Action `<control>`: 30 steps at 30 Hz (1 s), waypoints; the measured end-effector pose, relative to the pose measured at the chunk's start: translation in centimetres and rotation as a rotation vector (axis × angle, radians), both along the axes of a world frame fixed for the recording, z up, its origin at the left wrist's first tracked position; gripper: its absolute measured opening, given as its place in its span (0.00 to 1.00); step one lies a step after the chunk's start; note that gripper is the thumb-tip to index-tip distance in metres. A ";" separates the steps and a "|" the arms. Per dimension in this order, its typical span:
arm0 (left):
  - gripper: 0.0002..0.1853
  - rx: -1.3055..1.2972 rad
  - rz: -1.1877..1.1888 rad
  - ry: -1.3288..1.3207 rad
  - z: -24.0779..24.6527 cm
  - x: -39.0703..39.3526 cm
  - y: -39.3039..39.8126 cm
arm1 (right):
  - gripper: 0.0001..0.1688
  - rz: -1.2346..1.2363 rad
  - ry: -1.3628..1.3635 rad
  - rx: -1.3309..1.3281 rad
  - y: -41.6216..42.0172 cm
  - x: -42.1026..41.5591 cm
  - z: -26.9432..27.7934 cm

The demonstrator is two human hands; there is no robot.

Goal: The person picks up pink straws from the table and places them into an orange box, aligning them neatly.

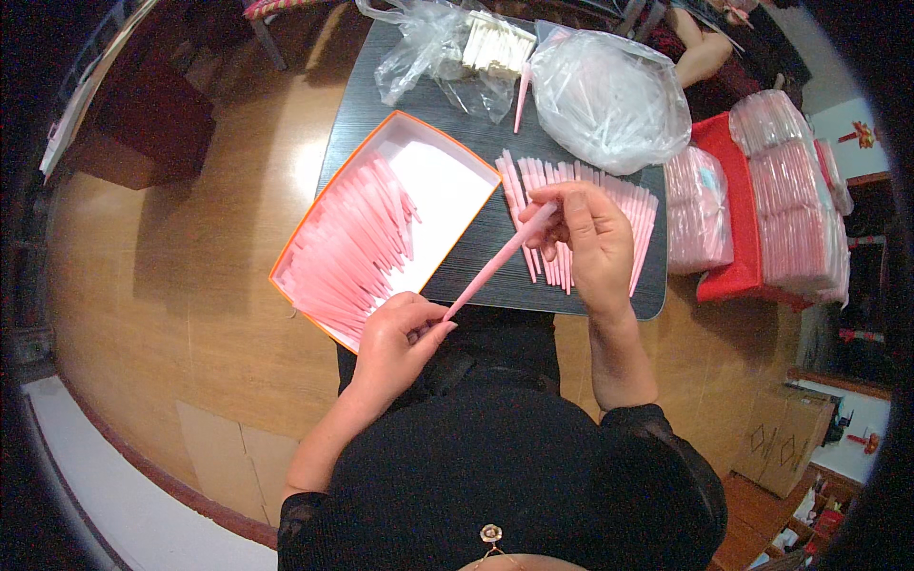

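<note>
A slim tapered pink plastic stick (498,261) slants between my two hands. My left hand (400,335) pinches its narrow end between thumb and forefinger. At the wider, translucent end, my right hand (593,235) has its fingers curled around the stick. Left of the hands, a white box with an orange rim (450,146) holds a heap of similar pink sticks (343,243). Under and beyond my right hand, more pink sticks (643,235) lie side by side on the dark table (457,271); the hand hides part of this row.
A clear plastic bag (428,53) with a bundle of white sticks (498,44) lies at the table's far side. Beside it sit a lone pink stick (523,100) and a bulging plastic bag (607,100). Wrapped pink packs (792,207) are stacked on a red stool (728,214). Another person's arm (703,50) shows beyond.
</note>
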State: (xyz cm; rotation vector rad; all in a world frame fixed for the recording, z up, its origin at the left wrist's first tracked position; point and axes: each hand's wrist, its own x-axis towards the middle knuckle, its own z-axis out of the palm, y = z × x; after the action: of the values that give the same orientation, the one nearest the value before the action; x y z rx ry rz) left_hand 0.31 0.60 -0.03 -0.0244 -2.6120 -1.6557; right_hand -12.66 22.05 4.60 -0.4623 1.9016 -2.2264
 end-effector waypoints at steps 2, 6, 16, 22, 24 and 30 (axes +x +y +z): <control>0.06 0.015 0.008 -0.027 0.0 0.0 0.0 | 0.16 0.024 -0.021 -0.061 0.0 0.0 -0.1; 0.06 0.004 0.007 -0.029 0.2 -0.1 0.1 | 0.18 -0.002 0.103 0.056 0.0 0.1 -0.5; 0.07 0.256 -0.016 -0.175 0.3 -0.3 0.5 | 0.23 0.032 0.024 -0.060 0.5 0.6 -2.8; 0.10 0.541 -0.095 -0.471 -0.2 -1.5 1.8 | 0.26 0.181 -0.231 0.056 -1.2 5.6 -5.4; 0.11 0.492 -0.119 -0.508 -0.1 -1.8 2.3 | 0.26 0.178 -0.244 0.072 -1.2 6.0 -5.5; 0.12 0.448 -0.164 -0.386 -0.6 -1.9 3.1 | 0.22 0.030 -0.153 0.280 1.2 4.1 -6.6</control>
State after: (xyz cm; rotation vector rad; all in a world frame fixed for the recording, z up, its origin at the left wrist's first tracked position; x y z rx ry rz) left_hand -1.58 3.73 -0.62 0.1116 -2.4577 -2.4895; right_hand -8.51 23.22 -1.99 -0.2662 2.0645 -1.8762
